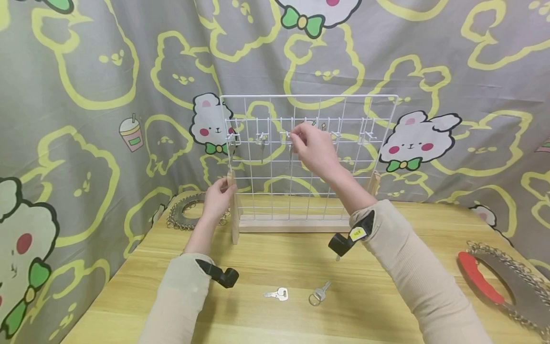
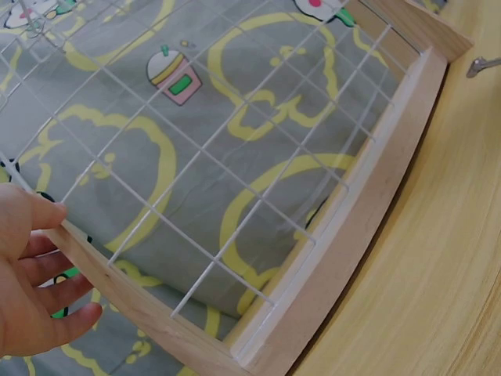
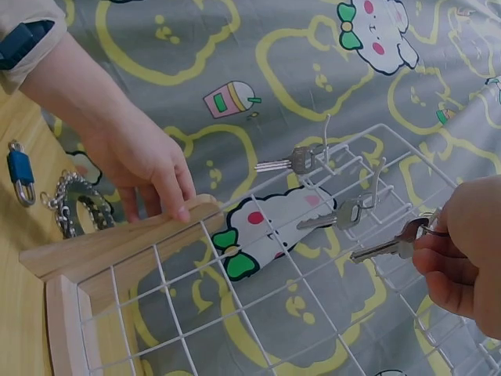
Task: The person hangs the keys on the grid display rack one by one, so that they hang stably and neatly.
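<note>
The left hand (image 1: 216,200) grips the upper end of a pale wooden side post (image 1: 235,220), while the right hand (image 1: 315,148), well apart, pinches a silver metal key (image 3: 391,249) at a white wire grid (image 1: 275,177); whether it hangs on its hook is unclear. In the head view, that key lies at the right hand's eight o'clock and the left hand's two. Two silver hanging keys (image 3: 344,215) sit at the right hand's nine. Below, at its six, a silver key with a ring (image 1: 320,292) and a plain silver key (image 1: 281,294) lie on the yellow wood-grain bench (image 1: 266,263), whose surface stretches between them and the grid's wooden base (image 1: 296,224). A patterned grey curtain (image 1: 258,57) hangs behind, at twelve.
</note>
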{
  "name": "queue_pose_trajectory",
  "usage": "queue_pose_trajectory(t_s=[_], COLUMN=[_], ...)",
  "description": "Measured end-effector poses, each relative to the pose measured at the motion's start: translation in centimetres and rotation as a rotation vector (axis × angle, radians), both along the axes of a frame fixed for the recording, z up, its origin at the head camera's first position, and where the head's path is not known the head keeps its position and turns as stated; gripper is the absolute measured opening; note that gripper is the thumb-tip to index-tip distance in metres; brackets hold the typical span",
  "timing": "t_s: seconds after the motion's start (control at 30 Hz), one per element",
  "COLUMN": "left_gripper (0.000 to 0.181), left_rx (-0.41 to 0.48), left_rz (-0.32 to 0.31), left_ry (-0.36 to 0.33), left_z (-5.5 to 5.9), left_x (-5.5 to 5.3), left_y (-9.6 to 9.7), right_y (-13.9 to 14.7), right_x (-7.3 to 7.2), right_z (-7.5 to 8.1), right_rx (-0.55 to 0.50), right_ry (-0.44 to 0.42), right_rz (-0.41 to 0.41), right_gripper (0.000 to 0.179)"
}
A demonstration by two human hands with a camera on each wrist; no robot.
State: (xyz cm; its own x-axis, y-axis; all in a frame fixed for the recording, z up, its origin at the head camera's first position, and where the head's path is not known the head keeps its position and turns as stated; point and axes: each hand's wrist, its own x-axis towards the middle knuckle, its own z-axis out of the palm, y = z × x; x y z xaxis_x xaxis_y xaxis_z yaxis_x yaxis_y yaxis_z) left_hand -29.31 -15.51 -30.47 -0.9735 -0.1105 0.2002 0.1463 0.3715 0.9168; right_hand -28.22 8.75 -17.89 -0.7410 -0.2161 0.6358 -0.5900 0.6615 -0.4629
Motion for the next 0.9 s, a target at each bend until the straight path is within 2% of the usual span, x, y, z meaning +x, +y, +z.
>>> queue_pose_trajectory(t_s=[0.43, 0.6, 0.73, 0.9], left_gripper=[0.049, 0.049, 0.050, 0.049], left_rx=[0.014, 0.011, 0.011, 0.024], left_rz=[-0.005, -0.010, -0.010, -0.015], left_ry=[-0.002, -0.002, -0.003, -0.004], left_z=[0.0, -0.1, -0.1, 0.0], left_x=[-0.1, -0.1, -0.1, -0.1], left_y=[-0.1, -0.1, -0.1, -0.1], right_y=[0.5, 0.7, 1.1, 1.6], right_x=[-0.1, 0.2, 0.7, 1.7], right_z=[-0.2, -0.5, -1.3, -3.2], right_rx=[-0.008, 0.003, -0.006, -0.027], right_ry=[-0.012, 0.012, 0.019, -0.033], right_rz=[0.020, 0.069, 0.133, 0.204], right_gripper=[0.014, 0.013, 0.013, 0.012])
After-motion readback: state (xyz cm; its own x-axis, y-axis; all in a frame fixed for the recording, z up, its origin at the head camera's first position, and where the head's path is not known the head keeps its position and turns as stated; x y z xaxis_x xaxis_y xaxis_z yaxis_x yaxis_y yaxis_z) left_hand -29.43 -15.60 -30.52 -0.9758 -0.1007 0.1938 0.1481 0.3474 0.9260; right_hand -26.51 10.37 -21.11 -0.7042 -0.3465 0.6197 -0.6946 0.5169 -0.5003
